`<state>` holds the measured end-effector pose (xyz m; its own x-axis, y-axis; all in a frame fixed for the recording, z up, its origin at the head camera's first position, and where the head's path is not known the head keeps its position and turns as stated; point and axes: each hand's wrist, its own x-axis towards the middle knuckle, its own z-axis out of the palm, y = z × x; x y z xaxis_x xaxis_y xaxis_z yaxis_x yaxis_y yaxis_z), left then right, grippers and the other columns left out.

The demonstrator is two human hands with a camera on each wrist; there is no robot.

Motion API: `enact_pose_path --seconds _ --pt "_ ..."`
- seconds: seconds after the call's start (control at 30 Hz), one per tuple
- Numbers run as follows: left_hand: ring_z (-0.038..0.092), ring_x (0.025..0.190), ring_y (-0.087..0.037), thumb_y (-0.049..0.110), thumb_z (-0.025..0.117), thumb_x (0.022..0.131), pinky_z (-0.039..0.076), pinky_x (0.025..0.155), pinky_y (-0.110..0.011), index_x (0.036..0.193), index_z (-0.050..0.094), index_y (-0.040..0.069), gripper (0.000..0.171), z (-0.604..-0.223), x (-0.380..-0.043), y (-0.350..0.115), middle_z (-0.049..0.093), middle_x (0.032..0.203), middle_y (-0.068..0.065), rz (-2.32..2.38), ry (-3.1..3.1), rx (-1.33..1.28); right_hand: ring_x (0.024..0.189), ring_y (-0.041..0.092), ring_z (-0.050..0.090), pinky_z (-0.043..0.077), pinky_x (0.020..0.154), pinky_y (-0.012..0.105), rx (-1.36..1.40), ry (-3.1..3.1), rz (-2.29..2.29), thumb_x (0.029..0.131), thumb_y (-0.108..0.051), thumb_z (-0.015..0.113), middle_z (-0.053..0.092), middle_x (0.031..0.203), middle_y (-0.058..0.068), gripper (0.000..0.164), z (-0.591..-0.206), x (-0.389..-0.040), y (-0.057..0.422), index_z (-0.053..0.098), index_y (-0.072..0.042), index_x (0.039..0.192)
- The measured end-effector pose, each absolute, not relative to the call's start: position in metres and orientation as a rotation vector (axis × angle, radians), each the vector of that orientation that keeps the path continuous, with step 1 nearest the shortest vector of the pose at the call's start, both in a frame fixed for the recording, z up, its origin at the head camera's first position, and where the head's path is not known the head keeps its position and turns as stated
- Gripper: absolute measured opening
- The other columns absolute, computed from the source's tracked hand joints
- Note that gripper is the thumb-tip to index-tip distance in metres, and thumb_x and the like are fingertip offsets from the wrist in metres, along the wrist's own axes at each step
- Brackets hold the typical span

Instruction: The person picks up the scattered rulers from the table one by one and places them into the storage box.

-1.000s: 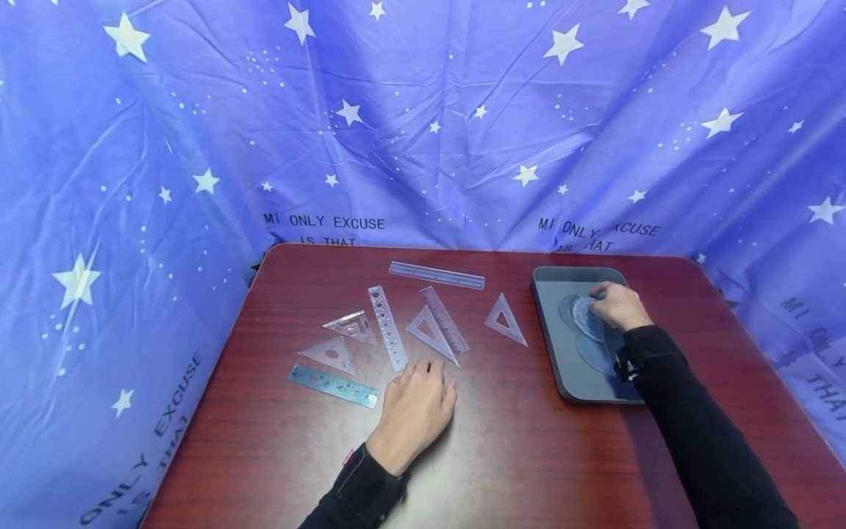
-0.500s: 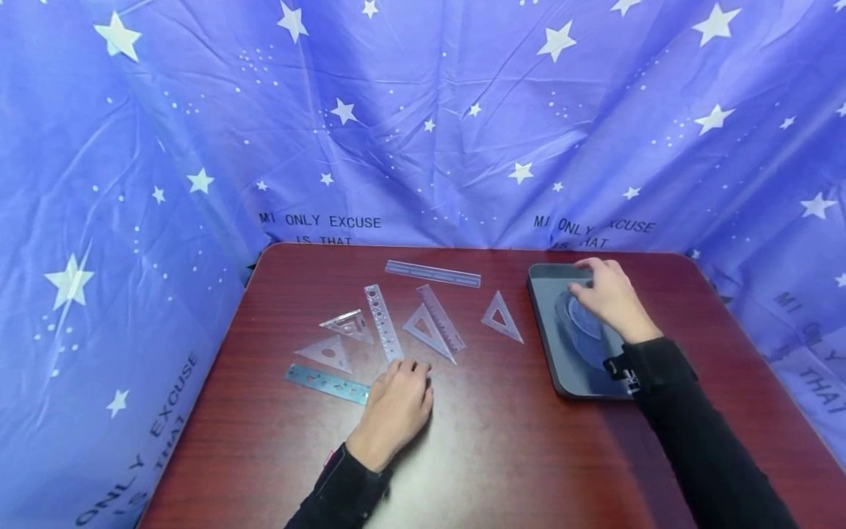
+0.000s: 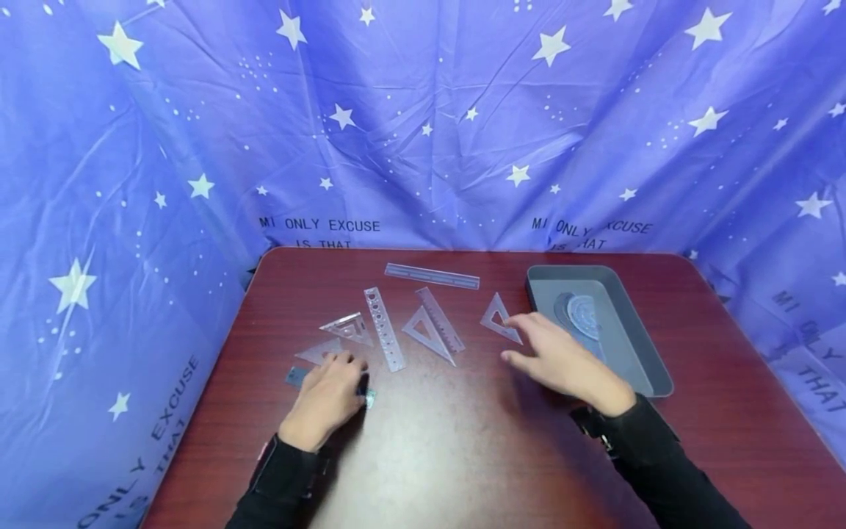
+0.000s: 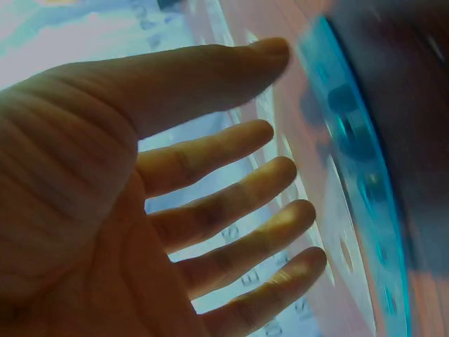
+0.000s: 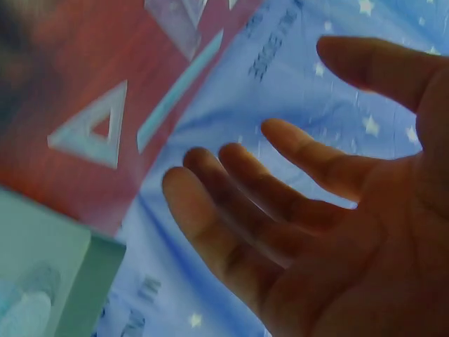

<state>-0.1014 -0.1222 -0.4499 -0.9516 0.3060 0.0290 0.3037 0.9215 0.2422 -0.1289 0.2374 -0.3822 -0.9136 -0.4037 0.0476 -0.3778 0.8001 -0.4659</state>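
Apparently part-done: translucent round plastic protractors (image 3: 584, 316) lie in the grey rectangular tray (image 3: 631, 356); clear plastic rulers (image 3: 432, 276) and triangular set squares (image 5: 105, 154) remain on the red-brown worktop (image 3: 429, 455). Both hands are empty, fingers apart: left hand (image 3: 327, 397) over the translucent teal ruler (image 4: 375, 217), right hand (image 3: 562, 360) by a set square.

This looks like a small booth screened off with cloth; the kind of room beyond it cannot be told. A blue-violet curtain (image 3: 403, 162) wraps the left, far and right sides, printed with pale stars (image 3: 551, 46) and black lettering (image 3: 320, 224). It encloses a reddish-brown, wood-grained tabletop (image 3: 449, 441) with rounded far corners, whose near middle carries a bright patch of reflected light.
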Motion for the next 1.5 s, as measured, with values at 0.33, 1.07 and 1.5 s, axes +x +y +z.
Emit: enact_pose_path --seconds 0.33,1.07,1.5 --pt "0.067 0.101 -0.034 0.007 0.092 0.077 0.06 0.082 -0.053 0.103 0.073 0.008 0.032 -0.457 -0.101 -0.141 0.069 0.102 -0.011 0.281 3.103 0.553 0.126 0.034 0.068 0.056 0.104 0.056 -0.687 2.866 -0.652 0.099 -0.023 0.077 0.066 0.137 0.016 0.048 -0.401 -0.104 0.215 0.064 -0.002 0.14" --pt "0.064 0.062 -0.022 0.02 0.082 0.082 0.054 0.056 -0.042 0.093 0.066 0.01 0.022 -0.465 -0.109 -0.126 0.066 0.077 -0.002 0.474 3.241 0.697 0.12 0.033 0.071 0.059 0.1 0.048 -0.693 2.784 -0.89 0.101 -0.024 0.076 0.068 0.131 0.014 0.044 -0.423 -0.096 0.203 0.065 -0.003 0.138" --pt "0.072 0.064 -0.018 0.03 0.086 0.086 0.057 0.054 -0.035 0.108 0.074 0.012 0.031 -0.439 -0.103 -0.058 0.079 0.093 0.0 0.846 3.381 0.822 0.115 0.036 0.074 0.064 0.091 0.035 -0.523 2.422 -1.502 0.109 -0.021 0.064 0.067 0.139 0.026 0.051 -0.445 -0.093 0.164 0.05 0.004 0.151"
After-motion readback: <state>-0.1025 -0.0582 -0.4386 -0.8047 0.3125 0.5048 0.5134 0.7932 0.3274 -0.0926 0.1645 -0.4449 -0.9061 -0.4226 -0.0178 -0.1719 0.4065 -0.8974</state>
